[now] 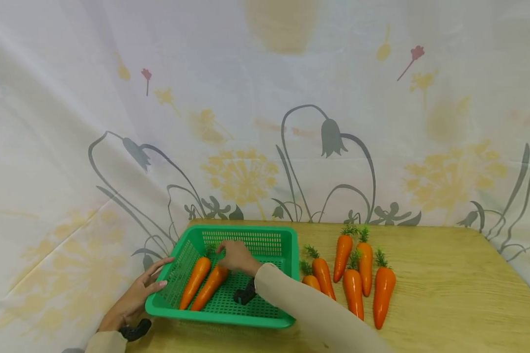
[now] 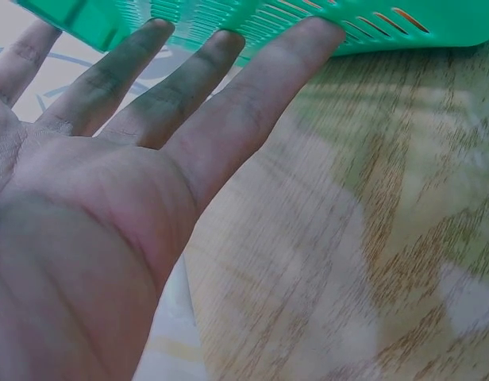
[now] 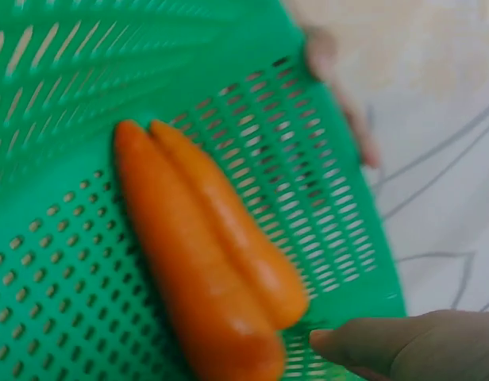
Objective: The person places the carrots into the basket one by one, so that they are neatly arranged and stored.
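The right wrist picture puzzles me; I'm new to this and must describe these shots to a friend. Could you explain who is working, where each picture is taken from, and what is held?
No machine here: a person works with two bare hands. The widest picture comes from a camera worn on the head, looking forward and down. The other two come from cameras worn on the wrists, so each shows one hand's work close up.

On the table stands a green basket with two carrots inside; six more carrots show to its right. The left hand touches the basket's side with straight fingers. The right hand is over the basket, by one carrot's top end; whether it grips anything, I cannot tell.
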`<state>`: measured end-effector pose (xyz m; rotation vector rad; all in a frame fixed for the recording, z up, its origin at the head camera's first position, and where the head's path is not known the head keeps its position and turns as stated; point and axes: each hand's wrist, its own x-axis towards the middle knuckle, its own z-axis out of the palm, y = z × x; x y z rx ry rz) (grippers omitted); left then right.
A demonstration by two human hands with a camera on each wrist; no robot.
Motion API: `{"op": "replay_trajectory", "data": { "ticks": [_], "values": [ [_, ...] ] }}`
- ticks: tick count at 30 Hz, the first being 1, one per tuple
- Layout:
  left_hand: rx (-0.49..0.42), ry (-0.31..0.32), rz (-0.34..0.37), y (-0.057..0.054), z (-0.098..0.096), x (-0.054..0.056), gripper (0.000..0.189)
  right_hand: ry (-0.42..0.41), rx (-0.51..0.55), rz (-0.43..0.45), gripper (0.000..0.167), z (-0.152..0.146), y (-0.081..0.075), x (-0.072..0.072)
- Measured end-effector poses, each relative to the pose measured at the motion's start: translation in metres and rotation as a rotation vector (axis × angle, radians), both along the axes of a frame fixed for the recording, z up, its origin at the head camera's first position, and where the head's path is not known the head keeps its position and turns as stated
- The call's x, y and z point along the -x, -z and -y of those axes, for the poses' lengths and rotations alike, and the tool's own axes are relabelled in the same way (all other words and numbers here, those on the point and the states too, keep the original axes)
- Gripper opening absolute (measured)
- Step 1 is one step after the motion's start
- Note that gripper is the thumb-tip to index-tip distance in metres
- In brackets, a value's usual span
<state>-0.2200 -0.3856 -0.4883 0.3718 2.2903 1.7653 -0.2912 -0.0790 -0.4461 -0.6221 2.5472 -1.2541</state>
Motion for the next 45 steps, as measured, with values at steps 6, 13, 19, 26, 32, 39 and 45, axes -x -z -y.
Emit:
{"op": "replay_trajectory", "data": {
  "ticks": [6, 13, 19, 26, 32, 39, 45],
  "values": [
    [0.003, 0.007, -0.014, 0.001, 0.001, 0.002, 0.06, -0.079, 0.047, -0.041, 0.035, -0.022, -0.03, 0.005],
    [0.004, 0.003, -0.03, 0.0, 0.0, 0.003, 0.06, -0.104, 0.068, -0.134, 0.032, -0.058, -0.048, 0.006],
    [0.007, 0.002, -0.024, 0.0, 0.0, 0.003, 0.06, -0.098, 0.098, -0.158, 0.029, -0.09, -0.054, 0.003],
    [0.015, 0.0, -0.022, 0.001, 0.0, 0.001, 0.06, -0.073, 0.13, -0.239, 0.03, -0.119, -0.06, 0.001],
    [-0.001, 0.01, -0.014, 0.0, -0.001, 0.0, 0.061, -0.036, 0.138, -0.258, 0.03, -0.145, -0.066, -0.006],
    [0.016, -0.004, -0.003, -0.003, -0.002, -0.001, 0.061, -0.02, 0.142, -0.267, 0.031, -0.176, -0.058, -0.008],
    [0.013, 0.006, -0.013, 0.0, 0.0, 0.0, 0.06, 0.013, 0.151, -0.27, 0.033, -0.2, -0.052, -0.015]
  ]
}}
